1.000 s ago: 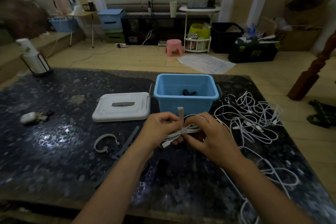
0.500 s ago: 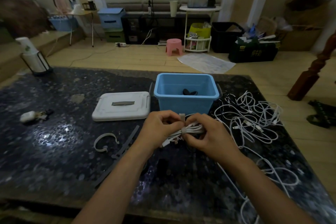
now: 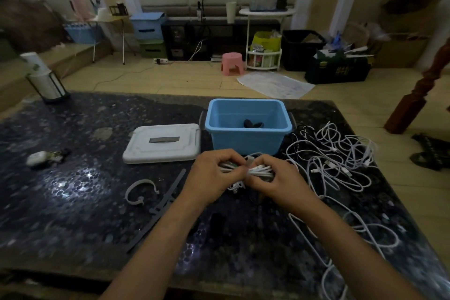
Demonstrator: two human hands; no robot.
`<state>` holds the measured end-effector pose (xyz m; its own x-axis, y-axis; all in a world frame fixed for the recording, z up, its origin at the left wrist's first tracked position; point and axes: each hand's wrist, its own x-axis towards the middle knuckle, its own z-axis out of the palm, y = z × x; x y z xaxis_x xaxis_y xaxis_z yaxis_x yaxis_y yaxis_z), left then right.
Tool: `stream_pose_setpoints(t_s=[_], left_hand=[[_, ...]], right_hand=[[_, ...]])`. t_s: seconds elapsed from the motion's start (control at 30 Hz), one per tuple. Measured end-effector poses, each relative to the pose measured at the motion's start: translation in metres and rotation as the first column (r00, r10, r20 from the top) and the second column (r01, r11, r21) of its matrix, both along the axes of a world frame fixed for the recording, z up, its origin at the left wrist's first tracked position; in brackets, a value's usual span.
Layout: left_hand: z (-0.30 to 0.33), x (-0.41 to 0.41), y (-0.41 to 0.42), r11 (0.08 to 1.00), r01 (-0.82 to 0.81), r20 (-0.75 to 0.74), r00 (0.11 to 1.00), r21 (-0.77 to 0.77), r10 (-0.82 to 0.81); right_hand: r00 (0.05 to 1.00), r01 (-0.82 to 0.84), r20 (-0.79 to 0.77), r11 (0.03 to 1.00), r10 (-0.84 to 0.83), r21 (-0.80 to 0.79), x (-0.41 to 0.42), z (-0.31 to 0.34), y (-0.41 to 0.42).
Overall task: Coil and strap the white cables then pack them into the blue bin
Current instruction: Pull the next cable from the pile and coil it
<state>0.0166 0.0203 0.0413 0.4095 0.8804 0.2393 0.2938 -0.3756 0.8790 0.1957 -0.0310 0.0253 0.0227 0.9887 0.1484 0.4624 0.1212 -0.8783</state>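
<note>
Head view: both hands meet over the near middle of the dark speckled table (image 3: 73,202), just in front of the blue bin.
Left hand (image 3: 209,175): fingers curled round the left end of the coiled white cable (image 3: 259,170), thumb and fingertips pinching near its middle.
Right hand (image 3: 277,179): fingers curled over the right end of the same coil, thumb pressed at the middle against the strap.
Strap (image 3: 249,161): pale band wrapped round the coil's middle, its short end poking up between the two thumbs.
Coil's plugs: white connector ends hang out below the hands, above the tabletop.
Blue bin (image 3: 246,142): open, just beyond the hands, touching nothing they hold; a small dark item (image 3: 253,124) lies on its floor.
Loose white cables (image 3: 341,165): tangled heap right of the bin, with loops trailing toward the table's near right edge.
White lid (image 3: 162,142): flat on the table just left of the bin, grey handle on top.
Spare straps (image 3: 155,202): one white curled strap and long grey ones lie left of the left forearm.
Writing: none can be read; lettering on the dark bag on the floor is too blurred.
Open room: bare tabletop spreads at the near left and between the forearms; the right side is crowded with cable up to the edge.
</note>
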Motion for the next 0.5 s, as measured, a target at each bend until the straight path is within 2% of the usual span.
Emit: stream_pose_setpoints(t_s=[0.23,0.27,0.4,0.5], left_hand=[[0.007,-0.005,0.004,0.997,0.042,0.001,0.999,-0.059,-0.042],[0.008,-0.005,0.005,0.997,0.023,0.010,1.000,-0.079,-0.022],[0.004,-0.007,0.008,0.988,-0.043,0.067,0.996,-0.151,0.054],[0.004,-0.009,0.007,0.982,-0.025,0.114,0.992,-0.187,0.047]], right_hand=[[0.970,-0.074,-0.242,0.979,0.027,-0.188,-0.004,0.003,0.000],[0.969,-0.073,-0.245,0.981,0.027,-0.178,-0.006,0.002,-0.001],[0.997,0.003,-0.073,1.000,-0.004,-0.020,-0.010,0.001,-0.004],[0.986,0.035,-0.161,0.999,-0.035,-0.006,-0.011,0.005,-0.004]])
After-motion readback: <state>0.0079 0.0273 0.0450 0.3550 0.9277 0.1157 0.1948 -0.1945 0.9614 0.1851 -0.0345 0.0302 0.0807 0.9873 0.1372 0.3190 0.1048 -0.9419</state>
